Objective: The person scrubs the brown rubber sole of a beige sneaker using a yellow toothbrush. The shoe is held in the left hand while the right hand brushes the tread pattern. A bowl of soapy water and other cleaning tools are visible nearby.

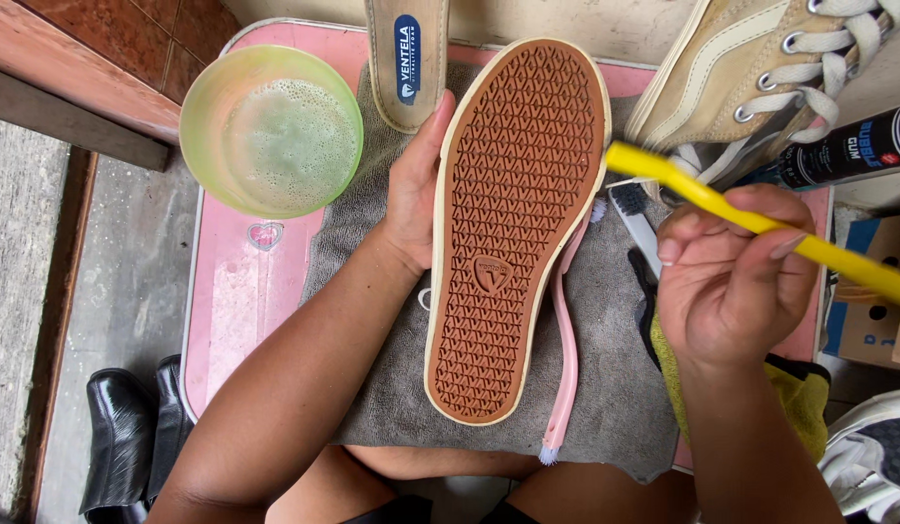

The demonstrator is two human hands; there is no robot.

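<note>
A pink table (pixel 238 291) is sitting under everything, with a grey towel (pixel 605 388) lying on top of it. The left hand (pixel 414 189) is holding a shoe (pixel 516 223) upside down over the towel, so its brown bumpy sole is facing up. The fingers are wrapping around the shoe's left side, thumb on the edge. A tan shoe with white laces (pixel 761 68) is resting at the top right. A green bowl (pixel 271 129) of foamy water is sitting on the table, left of the shoe. The right hand (pixel 732 277) is curling its fingers around a yellow brush handle (pixel 761 221), right of the shoe. A pink toothbrush (pixel 565 349) is lying on the towel, touching the shoe's right edge.
</note>
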